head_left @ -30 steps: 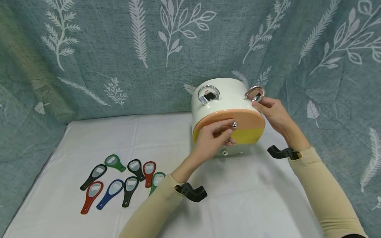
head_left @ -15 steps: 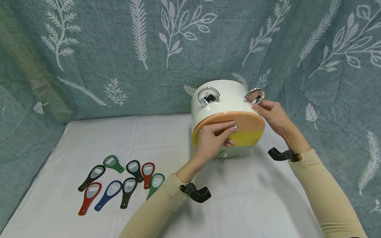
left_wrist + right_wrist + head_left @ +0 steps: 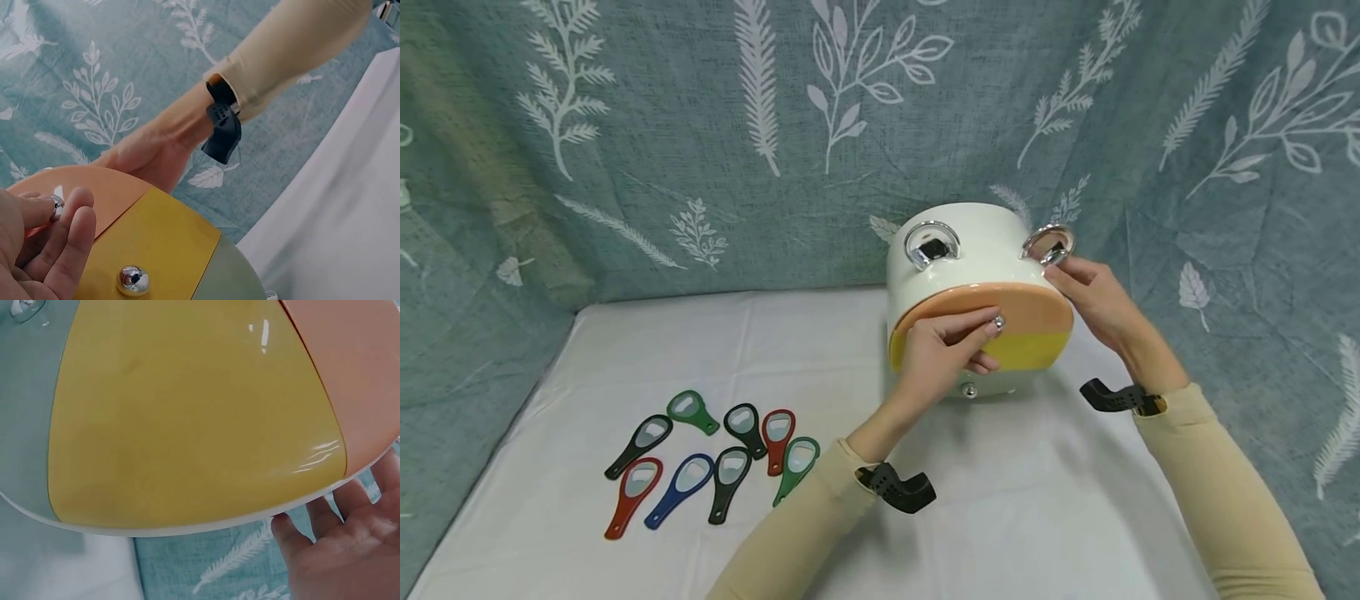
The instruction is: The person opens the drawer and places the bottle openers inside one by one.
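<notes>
A rounded white drawer cabinet [image 3: 973, 237] stands at the back of the table, its front banded in orange, yellow and pale green. My left hand [image 3: 936, 358] pinches the small silver knob [image 3: 998, 322] of the orange drawer [image 3: 1037, 308] between thumb and forefinger; that drawer looks closed. In the left wrist view, the yellow drawer [image 3: 165, 240] below has its own round silver knob [image 3: 133, 280]. My right hand [image 3: 1093, 300] rests against the cabinet's right side, thumb near a chrome ring [image 3: 1049, 244]. From the right wrist, its fingers [image 3: 353, 497] touch the cabinet's edge.
Several bottle openers in red [image 3: 633, 497], blue [image 3: 679, 490], green [image 3: 693, 412] and black [image 3: 729, 483] lie on the white tablecloth [image 3: 1015, 508] at the left. A leaf-patterned curtain [image 3: 700, 125] hangs close behind the cabinet.
My left thumb and forefinger have come together on the orange drawer's knob, which showed more fully before. The right hand stays at the cabinet's side; the view has shifted slightly.
</notes>
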`<state>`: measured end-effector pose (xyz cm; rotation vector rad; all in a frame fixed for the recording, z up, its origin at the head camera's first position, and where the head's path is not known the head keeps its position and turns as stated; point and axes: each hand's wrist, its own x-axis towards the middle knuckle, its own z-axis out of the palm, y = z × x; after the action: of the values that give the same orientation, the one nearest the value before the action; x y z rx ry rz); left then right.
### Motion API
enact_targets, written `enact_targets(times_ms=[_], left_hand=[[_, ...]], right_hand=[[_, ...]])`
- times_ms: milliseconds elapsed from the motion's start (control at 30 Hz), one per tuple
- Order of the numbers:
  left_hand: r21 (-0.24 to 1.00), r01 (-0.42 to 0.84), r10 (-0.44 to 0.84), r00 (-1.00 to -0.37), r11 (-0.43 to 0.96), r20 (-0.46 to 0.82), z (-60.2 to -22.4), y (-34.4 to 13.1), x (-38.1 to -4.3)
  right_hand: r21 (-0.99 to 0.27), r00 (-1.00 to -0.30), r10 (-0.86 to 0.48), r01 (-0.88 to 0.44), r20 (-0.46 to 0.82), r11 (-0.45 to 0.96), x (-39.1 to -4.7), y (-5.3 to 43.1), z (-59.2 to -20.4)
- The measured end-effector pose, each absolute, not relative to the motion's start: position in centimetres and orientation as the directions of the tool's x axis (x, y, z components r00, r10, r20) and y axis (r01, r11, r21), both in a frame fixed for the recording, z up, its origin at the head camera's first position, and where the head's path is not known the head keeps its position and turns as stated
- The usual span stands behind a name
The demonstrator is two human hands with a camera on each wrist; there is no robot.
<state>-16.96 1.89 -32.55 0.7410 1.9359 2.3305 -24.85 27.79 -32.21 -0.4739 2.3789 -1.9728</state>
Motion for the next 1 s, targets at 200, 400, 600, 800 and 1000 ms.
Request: enact_targets(times_ms=[200,400,600,800,1000], left_hand=[[0.931,0.278,0.303,-0.890,-0.235,0.342,-34.0,2.4,-17.7],[0.931,0.275,0.287,-0.896,-0.241,0.339,-35.1,2.6,-17.7],[0.929,0.277,0.290,-0.893,-0.243,0.343,-35.2,2.7,-16.2],[0.923,0.292,0.304,-0.881,-0.251,0.362,-35.1,2.8,-14.5],[0.930,0.284,0.290,-0.892,-0.235,0.346,-35.1,2.8,-13.3]], right_hand=[[-0.960,-0.938,-0.290,-0.239,0.190,0.145,-24.8,28.3,-32.4],[-0.953,-0.912,-0.354,-0.271,0.209,0.135,-25.1,28.8,-32.4],[-0.947,-0.886,-0.421,-0.281,0.193,0.156,-25.5,29.5,-32.4],[-0.943,-0.822,-0.539,-0.303,0.185,0.137,-25.4,30.3,-32.4],[-0.944,-0.810,-0.559,-0.302,0.181,0.132,-25.7,30.4,-32.7]])
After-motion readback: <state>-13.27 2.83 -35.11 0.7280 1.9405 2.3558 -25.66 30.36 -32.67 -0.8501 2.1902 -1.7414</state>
